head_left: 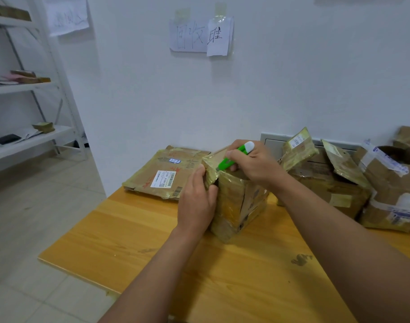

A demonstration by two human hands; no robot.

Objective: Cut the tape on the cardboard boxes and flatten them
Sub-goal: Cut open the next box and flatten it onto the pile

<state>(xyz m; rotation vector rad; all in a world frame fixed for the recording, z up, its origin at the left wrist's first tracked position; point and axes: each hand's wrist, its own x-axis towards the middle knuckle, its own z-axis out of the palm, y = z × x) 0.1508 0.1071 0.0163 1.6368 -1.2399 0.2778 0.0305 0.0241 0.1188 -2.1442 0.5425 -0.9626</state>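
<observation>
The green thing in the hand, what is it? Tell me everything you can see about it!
It looks like a small bright green plastic box cutter with a white cap at its upper end. It tilts, with the cutting end pointing down and left at the top edge of the tape-wrapped brown cardboard box standing on the yellow wooden table. The right hand grips it. The blade itself is too small to see.

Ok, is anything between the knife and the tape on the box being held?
Nothing visible. The right hand holds the green knife with its tip at the top edge of the taped box; the left hand grips the box's left side, beside the tip.
</observation>
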